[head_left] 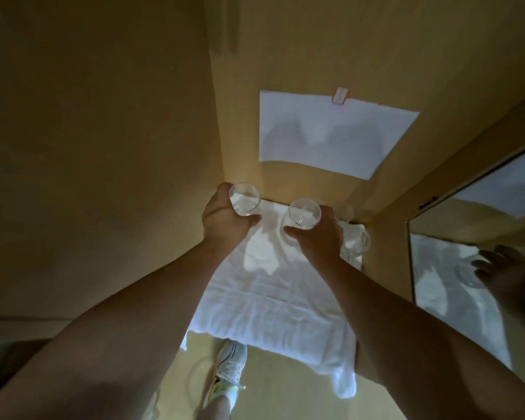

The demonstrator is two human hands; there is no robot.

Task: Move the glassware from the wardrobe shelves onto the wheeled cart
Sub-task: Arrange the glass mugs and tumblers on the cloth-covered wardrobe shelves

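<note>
On the wardrobe shelf, over a white cloth point(273, 298), the left hand point(225, 221) was wrapped around the bowl of one clear glass point(244, 199) at the far left, and the right hand point(317, 237) gripped a second glass point(304, 213) beside it. More glasses point(353, 234) stood at the far right. The glassware looked light, rigid, smooth and breakable; holding each around the bowl, not the rim, seemed safest, with care against knocking them together.

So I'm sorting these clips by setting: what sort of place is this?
Probably a bedroom or hotel room, at an open wooden wardrobe: a shelf lined with a white cloth, a mirror on the right, and clear glasses gripped by both hands.
</note>
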